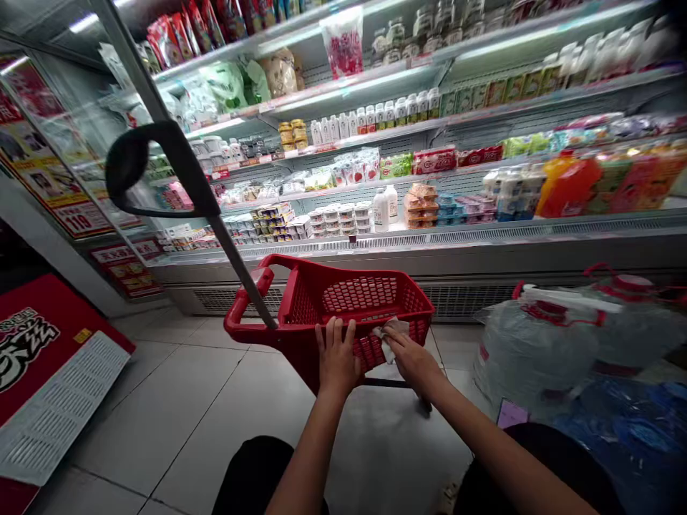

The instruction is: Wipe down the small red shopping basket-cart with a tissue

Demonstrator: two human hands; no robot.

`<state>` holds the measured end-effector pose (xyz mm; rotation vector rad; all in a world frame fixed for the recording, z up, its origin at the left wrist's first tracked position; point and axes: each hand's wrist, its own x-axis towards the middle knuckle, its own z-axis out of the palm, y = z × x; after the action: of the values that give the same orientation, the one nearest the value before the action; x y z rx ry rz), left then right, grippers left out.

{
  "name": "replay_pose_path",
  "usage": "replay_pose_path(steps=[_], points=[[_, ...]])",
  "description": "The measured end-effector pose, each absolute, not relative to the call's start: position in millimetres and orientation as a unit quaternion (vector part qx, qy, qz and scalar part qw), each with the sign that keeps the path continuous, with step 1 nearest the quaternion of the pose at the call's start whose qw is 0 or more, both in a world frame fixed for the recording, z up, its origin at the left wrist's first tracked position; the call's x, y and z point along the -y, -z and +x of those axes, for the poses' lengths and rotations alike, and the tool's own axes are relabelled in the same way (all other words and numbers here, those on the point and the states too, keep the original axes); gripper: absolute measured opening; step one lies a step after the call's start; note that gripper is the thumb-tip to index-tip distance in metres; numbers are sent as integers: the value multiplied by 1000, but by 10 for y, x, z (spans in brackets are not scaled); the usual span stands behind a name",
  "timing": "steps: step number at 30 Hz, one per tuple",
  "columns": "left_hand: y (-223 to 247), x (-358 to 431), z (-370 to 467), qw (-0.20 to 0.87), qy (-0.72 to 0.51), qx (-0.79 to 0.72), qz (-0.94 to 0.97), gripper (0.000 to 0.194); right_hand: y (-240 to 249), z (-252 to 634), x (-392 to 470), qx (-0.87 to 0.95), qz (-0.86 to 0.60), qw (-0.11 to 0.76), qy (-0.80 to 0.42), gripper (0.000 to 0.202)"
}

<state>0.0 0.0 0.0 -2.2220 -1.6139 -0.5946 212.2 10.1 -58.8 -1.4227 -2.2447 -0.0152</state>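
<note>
Right hand (412, 363): holding white cloth (386, 350) against the basket's mesh side. Left hand (338, 361): unclenched, fingers extended upward, touching the near wall. Red shopping cart (300, 348): frame centre, long axis left to right, handle (242, 307) end leftward. Refrigerated shelves (509, 259): upper frame, behind.

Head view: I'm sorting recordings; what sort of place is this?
Probably a supermarket: a red plastic shopping cart, long grey metal shelves of packaged goods, and large red-capped clear plastic jugs.
</note>
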Motion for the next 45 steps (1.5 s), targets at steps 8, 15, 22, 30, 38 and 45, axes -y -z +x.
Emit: replay_pose_path(steps=[8, 15, 22, 30, 38, 45], points=[[18, 31, -21, 183, 209, 571, -773, 77, 557, 2843, -51, 720, -535, 434, -90, 51], [59, 23, -124, 179, 226, 557, -779, 79, 468, 2534, -504, 719, -542, 435, -15, 65], [111, 35, -98, 195, 232, 554, -776, 76, 427, 1362, -296, 796, -457, 392, 56, 79], [85, 94, -237, 188, 235, 530, -793, 79, 474, 1776, -191, 811, -454, 352, 115, 81], [82, 121, -145, 170, 253, 525, -795, 80, 584, 2427, -273, 734, -565, 364, 99, 72], [121, 107, -175, 171, 246, 521, -800, 78, 304, 1411, -101, 819, -431, 375, 53, 83]])
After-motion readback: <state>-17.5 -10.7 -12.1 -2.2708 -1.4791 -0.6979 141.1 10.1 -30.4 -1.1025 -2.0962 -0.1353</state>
